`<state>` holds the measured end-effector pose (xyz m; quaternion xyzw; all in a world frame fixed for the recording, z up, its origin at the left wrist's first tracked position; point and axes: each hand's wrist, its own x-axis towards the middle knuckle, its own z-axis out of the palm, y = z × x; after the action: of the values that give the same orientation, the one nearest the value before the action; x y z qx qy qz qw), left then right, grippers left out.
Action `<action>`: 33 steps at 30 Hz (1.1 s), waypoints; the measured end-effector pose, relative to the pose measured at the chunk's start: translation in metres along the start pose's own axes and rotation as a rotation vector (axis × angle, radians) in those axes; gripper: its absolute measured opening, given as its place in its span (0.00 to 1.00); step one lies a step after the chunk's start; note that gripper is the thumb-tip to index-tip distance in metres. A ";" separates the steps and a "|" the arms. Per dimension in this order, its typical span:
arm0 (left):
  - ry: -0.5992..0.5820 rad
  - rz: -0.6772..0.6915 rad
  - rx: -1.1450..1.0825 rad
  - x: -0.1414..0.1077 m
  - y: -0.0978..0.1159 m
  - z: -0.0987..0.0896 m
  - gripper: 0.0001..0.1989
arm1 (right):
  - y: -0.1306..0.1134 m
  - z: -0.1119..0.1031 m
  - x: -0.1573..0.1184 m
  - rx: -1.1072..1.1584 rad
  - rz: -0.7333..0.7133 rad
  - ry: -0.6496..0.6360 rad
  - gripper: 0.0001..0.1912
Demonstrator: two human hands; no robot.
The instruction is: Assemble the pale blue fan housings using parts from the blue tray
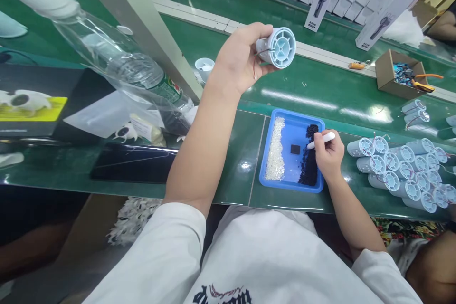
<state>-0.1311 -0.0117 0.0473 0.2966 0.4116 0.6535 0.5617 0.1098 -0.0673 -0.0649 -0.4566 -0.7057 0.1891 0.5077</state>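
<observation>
My left hand [239,54] is raised over the green bench, its fingers wrapped round a light blue motor housing [282,48] with a spoked end and thin wires. My right hand [329,154] pinches a white pen-like tool [322,140], whose tip points down at a heap of small black pieces [309,164]. Those pieces lie along the right side of a blue tray [292,187]. Small clear-white pieces [276,152] fill its left side, and a black square block [295,149] sits between the two heaps.
Several light blue housings [406,171] lie piled to the right of the tray. Farther back are a cardboard box [388,77] of parts, an orange tool [357,65] and white boxes [318,4]. A metal post [142,23] and a plastic bottle [117,57] stand at left, near a white cup [204,67].
</observation>
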 end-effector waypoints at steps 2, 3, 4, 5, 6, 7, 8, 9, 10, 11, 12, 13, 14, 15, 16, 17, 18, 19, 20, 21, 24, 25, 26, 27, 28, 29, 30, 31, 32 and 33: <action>0.016 0.000 0.015 0.000 0.001 0.001 0.15 | 0.000 0.000 0.000 -0.003 0.005 -0.015 0.18; 0.020 -0.005 0.021 0.000 0.001 0.001 0.14 | 0.000 0.000 0.000 -0.007 0.009 -0.023 0.18; 0.026 -0.007 0.026 -0.001 0.001 0.002 0.14 | -0.001 0.000 0.000 -0.012 0.014 -0.032 0.18; 0.024 -0.007 0.027 -0.001 0.001 0.002 0.13 | -0.001 0.000 0.000 -0.017 0.016 -0.044 0.18; 0.014 -0.005 0.024 -0.001 0.000 0.002 0.13 | -0.001 0.000 0.001 -0.022 0.014 -0.058 0.18; 0.006 0.001 0.018 -0.001 0.000 0.002 0.12 | -0.001 0.001 0.001 -0.030 0.008 -0.074 0.17; 0.000 0.005 0.010 -0.001 -0.001 0.003 0.13 | -0.001 0.001 0.002 -0.041 -0.002 -0.092 0.16; 0.000 0.005 0.004 0.000 -0.003 0.003 0.13 | -0.001 0.001 0.003 -0.057 -0.012 -0.114 0.15; 0.007 0.004 -0.002 0.000 -0.004 0.003 0.14 | -0.002 0.001 0.003 -0.075 -0.021 -0.139 0.15; 0.010 -0.004 -0.004 0.001 -0.006 0.003 0.15 | -0.002 0.001 0.004 -0.092 -0.027 -0.164 0.15; 0.013 -0.014 -0.003 0.003 -0.008 0.004 0.16 | -0.002 0.000 0.005 -0.105 -0.032 -0.183 0.15; 0.007 -0.025 -0.001 0.004 -0.010 0.004 0.17 | -0.003 0.000 0.005 -0.108 -0.036 -0.190 0.15; 0.001 -0.035 0.003 0.005 -0.012 0.005 0.16 | -0.003 -0.001 0.005 -0.101 -0.042 -0.183 0.14; -0.005 -0.041 0.007 0.006 -0.015 0.005 0.16 | -0.004 -0.001 0.005 -0.087 -0.050 -0.166 0.14; -0.012 -0.047 0.013 0.008 -0.018 0.006 0.15 | -0.004 -0.001 0.005 -0.068 -0.060 -0.152 0.13; -0.019 -0.051 0.020 0.009 -0.021 0.006 0.14 | -0.004 -0.001 0.004 -0.047 -0.066 -0.159 0.13; -0.027 -0.049 0.027 0.010 -0.025 0.007 0.13 | -0.004 -0.001 0.004 -0.024 -0.066 -0.195 0.13; -0.039 -0.050 0.038 0.011 -0.028 0.008 0.12 | -0.004 -0.001 0.004 0.004 -0.059 -0.255 0.13; -0.050 -0.057 0.053 0.011 -0.032 0.010 0.12 | -0.003 0.000 0.004 0.041 -0.043 -0.314 0.13; -0.056 -0.071 0.073 0.011 -0.036 0.012 0.11 | -0.003 0.000 0.003 0.088 -0.019 -0.353 0.12; -0.060 -0.151 0.154 0.009 -0.046 0.020 0.09 | 0.000 0.001 0.002 0.253 0.044 -0.229 0.13; -0.061 -0.178 0.180 0.008 -0.050 0.023 0.09 | 0.000 0.001 0.002 0.295 0.053 -0.139 0.14; -0.062 -0.200 0.203 0.006 -0.052 0.025 0.09 | 0.000 0.000 0.001 0.324 0.059 -0.057 0.14; -0.071 -0.216 0.223 0.005 -0.055 0.027 0.10 | 0.001 0.000 0.001 0.343 0.065 0.007 0.15; -0.085 -0.226 0.236 0.003 -0.057 0.029 0.10 | 0.001 0.000 0.001 0.354 0.074 0.051 0.15; -0.099 -0.232 0.245 0.002 -0.059 0.031 0.10 | 0.001 0.000 0.001 0.361 0.089 0.075 0.16; -0.116 -0.236 0.250 0.001 -0.061 0.032 0.10 | 0.001 0.000 0.001 0.366 0.106 0.082 0.17; -0.132 -0.240 0.252 0.000 -0.063 0.033 0.10 | 0.001 0.000 0.001 0.374 0.122 0.078 0.18; -0.142 -0.241 0.253 -0.001 -0.064 0.033 0.11 | 0.001 0.001 0.001 0.385 0.136 0.068 0.19; -0.151 -0.239 0.254 -0.001 -0.066 0.034 0.11 | 0.002 0.001 0.001 0.398 0.148 0.058 0.20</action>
<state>-0.0698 -0.0038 0.0068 0.3624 0.4797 0.5008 0.6227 0.1094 -0.0649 -0.0659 -0.4030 -0.6041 0.3485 0.5926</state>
